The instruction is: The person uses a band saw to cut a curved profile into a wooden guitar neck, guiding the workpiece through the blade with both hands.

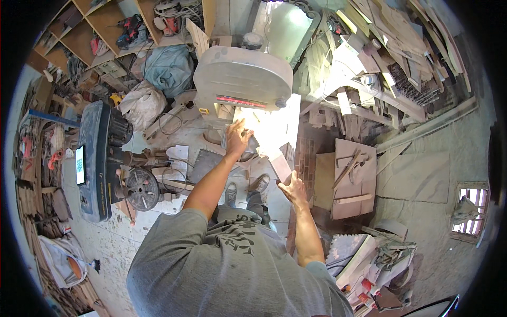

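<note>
A large grey band saw stands in front of me, its table brightly lit. My right hand grips the near end of a pale wooden board, which slants away to the left toward the saw table. The board's far part is lost in the glare. My left hand rests at the table's left side, below the saw housing, with thumb and fingers apart. Whether its fingertips touch the wood is hard to make out. The blade and the cutting spot are washed out by light.
To the left stands a dark drill press with a phone on it. Shelves hold power tools behind. Stacked timber fills the far right. A wooden panel with clamps or tools on it is to my right.
</note>
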Available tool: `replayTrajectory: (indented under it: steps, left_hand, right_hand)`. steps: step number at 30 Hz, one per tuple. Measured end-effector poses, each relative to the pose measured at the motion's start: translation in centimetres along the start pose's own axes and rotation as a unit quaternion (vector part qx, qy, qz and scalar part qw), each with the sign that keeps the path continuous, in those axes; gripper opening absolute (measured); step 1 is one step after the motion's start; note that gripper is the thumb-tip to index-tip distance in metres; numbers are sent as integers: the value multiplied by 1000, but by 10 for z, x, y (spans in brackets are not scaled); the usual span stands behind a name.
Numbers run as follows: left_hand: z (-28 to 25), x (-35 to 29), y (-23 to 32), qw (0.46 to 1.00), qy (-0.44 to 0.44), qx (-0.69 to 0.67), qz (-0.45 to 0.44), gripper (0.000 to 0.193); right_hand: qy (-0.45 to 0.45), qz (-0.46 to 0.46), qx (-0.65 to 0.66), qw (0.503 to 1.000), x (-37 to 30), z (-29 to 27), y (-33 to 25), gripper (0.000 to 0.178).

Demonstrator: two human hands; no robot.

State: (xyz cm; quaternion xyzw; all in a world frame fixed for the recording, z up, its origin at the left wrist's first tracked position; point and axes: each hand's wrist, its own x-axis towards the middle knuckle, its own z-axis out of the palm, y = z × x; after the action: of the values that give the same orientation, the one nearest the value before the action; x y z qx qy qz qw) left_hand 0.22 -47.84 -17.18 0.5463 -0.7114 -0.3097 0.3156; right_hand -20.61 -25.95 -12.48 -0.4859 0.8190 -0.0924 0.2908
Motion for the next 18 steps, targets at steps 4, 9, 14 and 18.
replayTrajectory:
  steps: [4,9,14,18]
  left_hand:
    - [-6,-1,1,999,-25,13,15,45]
    - [-8,-2,-2,999,-46,5,14,33]
    - [-2,-1,-7,999,-50,5,4,33]
    - [0,-2,-9,999,-34,3,12,32]
  right_hand:
    - [-11,0,2,1000,2,1,0,72]
    - [-2,5,9,1000,3,2,-1,66]
    - [4,-3,12,1000,2,3,-4,67]
    - [2,2,12,1000,2,1,-7,66]
